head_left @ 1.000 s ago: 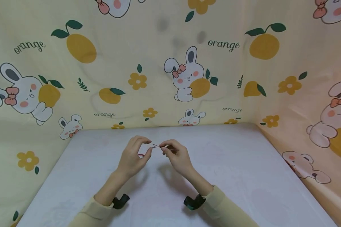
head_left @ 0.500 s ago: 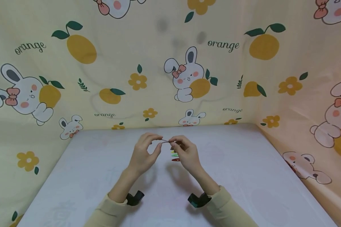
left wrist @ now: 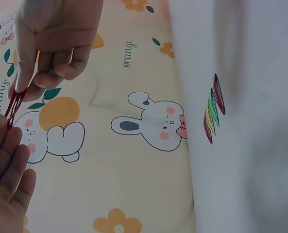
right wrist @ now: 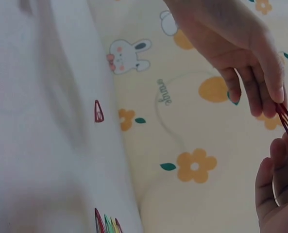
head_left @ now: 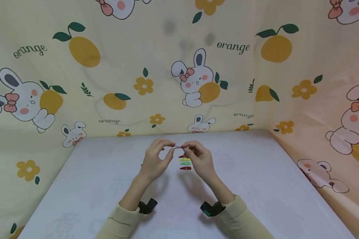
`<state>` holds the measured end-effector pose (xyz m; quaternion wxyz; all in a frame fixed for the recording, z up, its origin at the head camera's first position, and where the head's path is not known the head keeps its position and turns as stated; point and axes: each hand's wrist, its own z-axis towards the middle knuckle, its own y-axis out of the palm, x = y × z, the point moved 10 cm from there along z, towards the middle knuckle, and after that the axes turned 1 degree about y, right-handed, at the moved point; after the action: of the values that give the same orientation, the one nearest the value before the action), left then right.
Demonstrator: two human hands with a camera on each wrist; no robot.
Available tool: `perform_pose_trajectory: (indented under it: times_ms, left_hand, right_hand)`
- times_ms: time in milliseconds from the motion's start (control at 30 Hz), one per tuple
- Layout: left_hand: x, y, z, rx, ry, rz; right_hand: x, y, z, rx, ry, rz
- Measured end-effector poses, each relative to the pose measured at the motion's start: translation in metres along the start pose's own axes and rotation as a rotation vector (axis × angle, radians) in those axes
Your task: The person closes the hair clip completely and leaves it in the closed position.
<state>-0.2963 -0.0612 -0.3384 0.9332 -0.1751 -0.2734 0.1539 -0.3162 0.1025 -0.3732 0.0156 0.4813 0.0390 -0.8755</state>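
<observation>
Between both hands, a dark red snap hair clip [head_left: 178, 147] is held up above the table. My right hand [head_left: 199, 161] pinches one end with thumb and fingertips. At the other end, the thumb and fingertips of my left hand [head_left: 158, 162] hold it, with the clip's two layers standing slightly apart there in the head view. The left wrist view shows the clip [left wrist: 15, 108] with my right hand [left wrist: 59, 36] above and my left hand [left wrist: 10, 179] below. In the right wrist view the clip [right wrist: 285, 118] sits near the right edge.
Below the hands lies a row of clips: red [head_left: 185, 168], green [head_left: 185, 163], yellow [head_left: 184, 159] and another red [head_left: 182, 156]. A separate red clip [right wrist: 99, 111] lies on the white table [head_left: 257, 186]. A printed curtain [head_left: 155, 49] hangs behind.
Both hands have moved right and slightly away with the clip, the left hand more. The row of clips has come into sight. The gap between the clip's layers looks narrower than a second ago.
</observation>
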Motion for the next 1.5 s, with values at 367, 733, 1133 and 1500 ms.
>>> perform_pose_trajectory:
  times_ms: [367, 733, 1133, 1500]
  left_hand:
    - [-0.0020, 0.0022, -0.0018, -0.054, -0.001, -0.017]
    - [0.0001, 0.0018, -0.0003, -0.051, 0.024, -0.028]
    - [0.0000, 0.0036, -0.0027, -0.053, 0.020, -0.054]
    - [0.0013, 0.0042, -0.0031, -0.061, 0.051, -0.087]
  right_hand:
    - [-0.0001, -0.0009, -0.0003, -0.029, -0.030, -0.020]
    - [-0.0037, -0.0017, 0.0022, -0.039, -0.053, -0.086]
    - [-0.0040, 0.0012, 0.0013, -0.065, -0.041, -0.072]
    - [-0.0038, 0.0031, 0.0002, -0.089, -0.027, -0.071]
